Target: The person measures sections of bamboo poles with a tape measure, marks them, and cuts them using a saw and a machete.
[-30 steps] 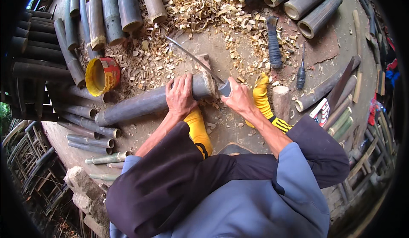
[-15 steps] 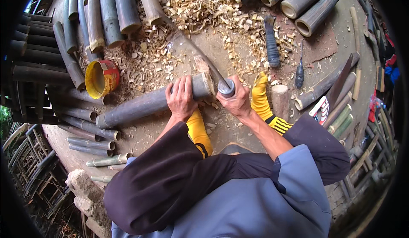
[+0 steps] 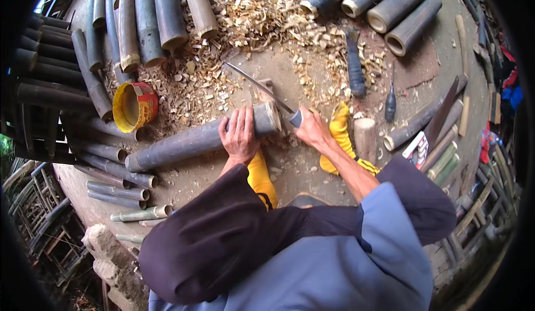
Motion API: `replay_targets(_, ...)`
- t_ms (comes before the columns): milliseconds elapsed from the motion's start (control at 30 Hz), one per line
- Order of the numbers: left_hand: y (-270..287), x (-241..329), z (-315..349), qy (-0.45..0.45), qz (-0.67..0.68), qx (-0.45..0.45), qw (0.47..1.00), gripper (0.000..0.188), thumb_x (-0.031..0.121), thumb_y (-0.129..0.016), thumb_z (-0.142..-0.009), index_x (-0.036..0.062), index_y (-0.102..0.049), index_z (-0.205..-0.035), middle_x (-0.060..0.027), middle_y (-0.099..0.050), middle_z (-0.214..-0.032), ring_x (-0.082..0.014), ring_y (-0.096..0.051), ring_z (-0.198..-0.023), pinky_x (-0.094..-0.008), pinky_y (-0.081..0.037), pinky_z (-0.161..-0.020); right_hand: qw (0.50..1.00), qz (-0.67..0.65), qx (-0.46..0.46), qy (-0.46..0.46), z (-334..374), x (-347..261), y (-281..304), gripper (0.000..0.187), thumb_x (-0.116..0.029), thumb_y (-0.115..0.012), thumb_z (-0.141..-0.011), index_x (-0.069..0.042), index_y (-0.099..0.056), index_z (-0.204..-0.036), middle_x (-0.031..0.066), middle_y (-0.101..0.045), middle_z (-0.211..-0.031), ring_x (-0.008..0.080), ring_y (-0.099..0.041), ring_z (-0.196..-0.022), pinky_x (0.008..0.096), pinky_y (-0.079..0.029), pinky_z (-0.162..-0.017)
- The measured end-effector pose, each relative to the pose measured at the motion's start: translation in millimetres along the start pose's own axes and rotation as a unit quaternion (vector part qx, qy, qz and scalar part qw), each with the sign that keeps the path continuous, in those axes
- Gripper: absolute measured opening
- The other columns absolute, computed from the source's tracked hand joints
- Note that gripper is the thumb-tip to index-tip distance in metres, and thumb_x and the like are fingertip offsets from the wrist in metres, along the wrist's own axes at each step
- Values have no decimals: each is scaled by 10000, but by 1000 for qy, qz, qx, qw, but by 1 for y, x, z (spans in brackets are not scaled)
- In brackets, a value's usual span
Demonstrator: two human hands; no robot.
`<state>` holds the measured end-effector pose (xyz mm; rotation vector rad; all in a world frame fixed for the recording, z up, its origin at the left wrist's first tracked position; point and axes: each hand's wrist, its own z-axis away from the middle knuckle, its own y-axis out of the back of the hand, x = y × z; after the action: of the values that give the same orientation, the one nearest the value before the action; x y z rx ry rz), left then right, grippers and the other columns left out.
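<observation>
A thick dark bamboo tube point(image 3: 189, 141) lies slantwise in front of me, its pale cut end at the right. My left hand point(image 3: 239, 134) is closed over the tube near that end and presses on it from above. In my right hand point(image 3: 315, 130) is a long-bladed knife point(image 3: 259, 84), gripped by its dark handle. Its narrow blade points up and left, just beyond the cut end; whether it touches the tube I cannot tell. A small wooden block point(image 3: 266, 88) sits behind the tube's end, partly covered by the blade.
Wood shavings point(image 3: 251, 10) cover the far ground. A yellow-and-red tub point(image 3: 129, 108) stands left, near several bamboo tubes point(image 3: 147, 30). To the right are a dark-handled tool point(image 3: 355, 66), an awl-like tool point(image 3: 390, 102), a wooden stump point(image 3: 365, 135) and a saw point(image 3: 432, 127). My yellow-socked feet point(image 3: 259, 180) flank the work.
My right hand has shifted slightly right and turned, and the knife's blade has swung lower and nearer. My left hand and the bamboo tube stay nearly in place.
</observation>
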<state>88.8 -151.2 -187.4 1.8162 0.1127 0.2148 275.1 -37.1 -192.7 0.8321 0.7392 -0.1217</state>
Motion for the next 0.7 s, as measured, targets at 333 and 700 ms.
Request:
replay_targets(333,-2,6,5,12,-14,11,1000,612,247,-676,-640,117,-548,-1225,-34,-598,-1180,-185,-539,-1132,-390,-301,-996,1000,-14,15,-3,8,-24,8,261,-73,-648,-707,-4,-490,-902,205,-639,-677,351,-659,-648,402,-538,-570)
replay_targets(700,-4,5,4,-3,-30,35,999,564,217,-653,-666,106,-560,-1211,-33,-606,-1170,-182,-548,-1119,-380,-302,-994,1000,3,-7,-16,2,4,-5,252,-10,-628,-711,-11,-517,-937,154,-635,-693,234,-644,-586,321,-535,-495)
